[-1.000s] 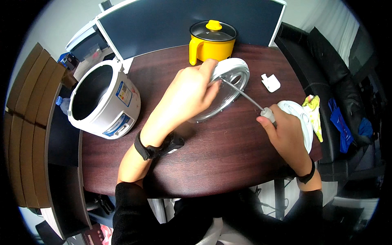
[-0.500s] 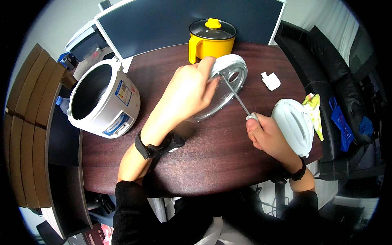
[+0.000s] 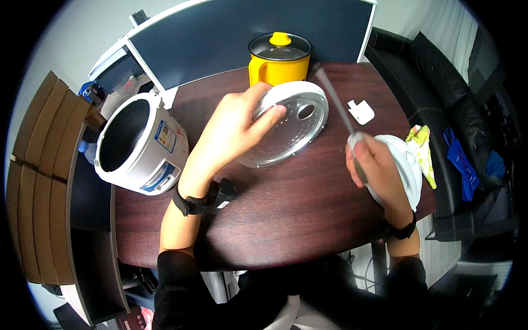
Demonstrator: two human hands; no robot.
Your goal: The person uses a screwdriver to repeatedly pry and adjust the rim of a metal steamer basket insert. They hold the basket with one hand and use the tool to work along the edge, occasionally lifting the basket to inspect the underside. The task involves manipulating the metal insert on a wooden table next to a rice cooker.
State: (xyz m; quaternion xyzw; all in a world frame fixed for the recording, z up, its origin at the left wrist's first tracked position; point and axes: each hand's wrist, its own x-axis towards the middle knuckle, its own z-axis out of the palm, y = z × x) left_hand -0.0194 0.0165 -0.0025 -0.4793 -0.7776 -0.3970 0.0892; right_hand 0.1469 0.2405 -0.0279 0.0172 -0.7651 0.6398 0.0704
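Observation:
My left hand (image 3: 236,124) grips the upper left rim of a white lid (image 3: 289,132) with a clear plastic underside and an oval hole, held tilted over the desk. My right hand (image 3: 379,168) is closed round the handle of a long metal screwdriver (image 3: 335,99), whose blurred shaft points up and away, clear of the lid. Beyond that hand lies a pale oval cover (image 3: 407,181), partly hidden. A small white plastic piece (image 3: 361,113) lies to the lid's right. An open white rice cooker (image 3: 148,173) stands left of my left arm.
A yellow pot (image 3: 289,74) with a glass lid stands before a dark partition (image 3: 220,38). A patterned cloth (image 3: 422,151) lies at the desk's (image 3: 286,214) right edge, beside a black sofa (image 3: 440,82) with a blue bag (image 3: 462,170). Cardboard boxes (image 3: 38,214) are stacked at left.
The screwdriver has come away from the lid and swung up to the right with my right hand. My left hand and the lid have moved leftward, and the lid's underside faces me more.

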